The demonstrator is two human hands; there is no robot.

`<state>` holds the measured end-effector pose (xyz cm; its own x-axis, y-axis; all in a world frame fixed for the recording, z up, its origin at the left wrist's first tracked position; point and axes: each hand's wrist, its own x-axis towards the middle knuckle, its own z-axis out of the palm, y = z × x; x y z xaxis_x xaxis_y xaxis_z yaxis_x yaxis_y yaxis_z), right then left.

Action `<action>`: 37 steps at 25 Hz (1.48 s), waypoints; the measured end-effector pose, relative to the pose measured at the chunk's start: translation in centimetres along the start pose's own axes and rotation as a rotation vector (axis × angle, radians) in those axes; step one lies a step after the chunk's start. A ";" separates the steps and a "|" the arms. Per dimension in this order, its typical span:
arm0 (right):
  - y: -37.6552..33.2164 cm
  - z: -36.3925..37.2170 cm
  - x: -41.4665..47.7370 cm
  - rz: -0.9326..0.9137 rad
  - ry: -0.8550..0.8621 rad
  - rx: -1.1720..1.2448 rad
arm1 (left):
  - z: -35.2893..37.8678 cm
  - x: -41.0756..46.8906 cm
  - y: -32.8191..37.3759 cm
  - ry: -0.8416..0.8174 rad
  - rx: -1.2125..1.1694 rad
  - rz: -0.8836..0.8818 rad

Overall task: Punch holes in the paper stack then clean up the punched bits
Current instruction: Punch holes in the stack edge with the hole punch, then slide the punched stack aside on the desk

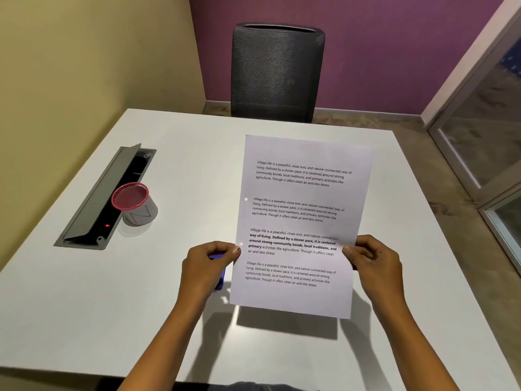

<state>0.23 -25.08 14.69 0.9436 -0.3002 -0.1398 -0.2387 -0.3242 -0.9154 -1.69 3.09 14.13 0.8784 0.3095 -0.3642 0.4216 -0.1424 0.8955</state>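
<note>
The white table [93, 311] runs wide and bare along its near edge, with open surface to the left of both forearms and a narrower strip to the right before the table's right edge drops to the floor. The left hand [207, 268] pinches the left edge of the paper stack [306, 221], thumb on the front and fingers curled behind. The right hand [373, 262] grips the right edge the same way. The stack is held up off the table, tilted towards the camera, and its shadow falls on the surface below its lower edge. Two punched holes [246, 199] show in the left margin, the lower one just above the left thumb. A blue object [220, 279] lies on the table behind the left hand, mostly hidden; what it is cannot be told.

Farther left, well apart from the hands, a grey cup [138, 206] with a pink rim stands against an open grey cable hatch [93, 204] set in the table, where a small red light glows. Beyond the far edge a dark mesh chair [277, 71] stands close to a purple wall.

The top sheet carries four printed paragraphs, each beginning "Village life is a peaceful, close-knit, and nature-connected way of living"; part of the third is bold. A pen mark on the cup looks like an N.
</note>
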 end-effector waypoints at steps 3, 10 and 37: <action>0.6 -0.3 0.8 0.014 0.029 -0.016 | 1.0 0.5 0.2 0.014 0.045 -0.001; 1.1 -2.3 5.1 0.074 0.199 -0.030 | 7.5 4.0 1.4 -0.042 0.192 0.081; 13.5 -5.8 31.9 0.417 0.441 -0.222 | 35.2 22.0 0.2 -0.273 0.644 0.121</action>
<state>25.80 -44.26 0.03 0.5899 -0.7662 -0.2548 -0.6512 -0.2649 -0.7111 25.62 -23.26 -2.69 0.9170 0.0213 -0.3982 0.2925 -0.7148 0.6353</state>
